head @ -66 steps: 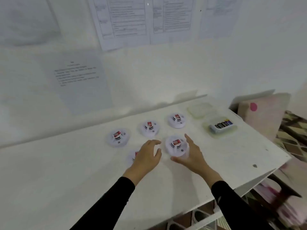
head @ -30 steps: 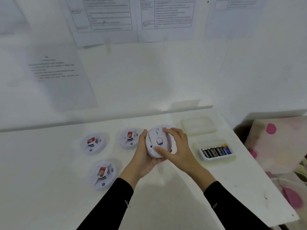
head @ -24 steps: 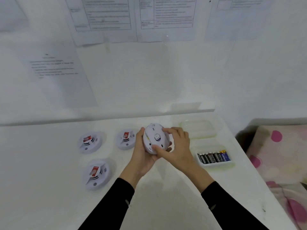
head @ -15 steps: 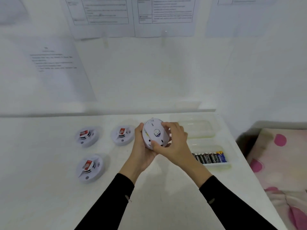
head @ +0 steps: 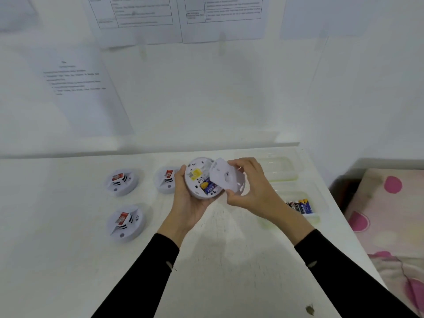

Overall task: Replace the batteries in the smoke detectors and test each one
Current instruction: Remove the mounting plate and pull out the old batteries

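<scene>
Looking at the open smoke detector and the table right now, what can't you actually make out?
Head view:
- Batteries inside the held smoke detector: partly covered by the back cover in the right hand; count unclear.
- Battery tray: near end hidden behind the right forearm.
- Wall papers: text blurred, tops cut off.
- Detector behind the left hand: partly hidden.

The white counter (head: 229, 260) bears three detectors (head: 121, 182) left of a battery tray (head: 314, 216), near its lid (head: 280, 168).

held detector (head: 199, 180) white, yellow label, blue-gold battery inside | table (head: 68, 260) white | detectors left of it (head: 121, 181) white, red-white tags | cushion (head: 390, 214) pink dots | sleeves (head: 142, 278) black
</scene>
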### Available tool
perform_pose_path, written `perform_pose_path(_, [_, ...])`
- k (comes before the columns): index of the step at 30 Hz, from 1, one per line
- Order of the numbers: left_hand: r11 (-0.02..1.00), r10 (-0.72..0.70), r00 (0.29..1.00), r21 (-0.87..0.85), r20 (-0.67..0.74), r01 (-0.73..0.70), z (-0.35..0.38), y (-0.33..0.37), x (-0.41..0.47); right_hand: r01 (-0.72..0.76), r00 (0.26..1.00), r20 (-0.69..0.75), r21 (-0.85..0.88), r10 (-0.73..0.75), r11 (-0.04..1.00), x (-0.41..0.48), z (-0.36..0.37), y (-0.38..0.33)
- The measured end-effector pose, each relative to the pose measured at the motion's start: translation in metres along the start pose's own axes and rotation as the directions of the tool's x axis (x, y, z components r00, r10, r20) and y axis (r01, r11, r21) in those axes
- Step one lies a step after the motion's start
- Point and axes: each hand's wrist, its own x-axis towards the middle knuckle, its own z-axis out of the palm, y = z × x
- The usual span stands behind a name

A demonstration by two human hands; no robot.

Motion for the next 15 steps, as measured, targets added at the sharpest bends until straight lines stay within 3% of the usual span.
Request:
perform_pose_path(5, [0.992,0.044,0.997,-0.114,-0.068,-0.052,-0.025,0.019,0.001,-0.084,0.973,0.208,-0.084,0.099,0.993,-0.033,0.024,0.024])
perform_pose_path(9, [0.98,0.017,0.999,-0.198,-0.038,-0.025,-0.034,0.021,-0.002,-0.107,0.936,0.313,-0.189,0.163,0.976,-0.048,0.051,0.043])
perform_pose_path(15, [0.984,-0.025,0.999,-0.177,-0.036,0.018,-0.031,0.009,-0.006,-0.158,0.907,0.353,-0.219,0.229,0.963,-0.05,0.056,0.062])
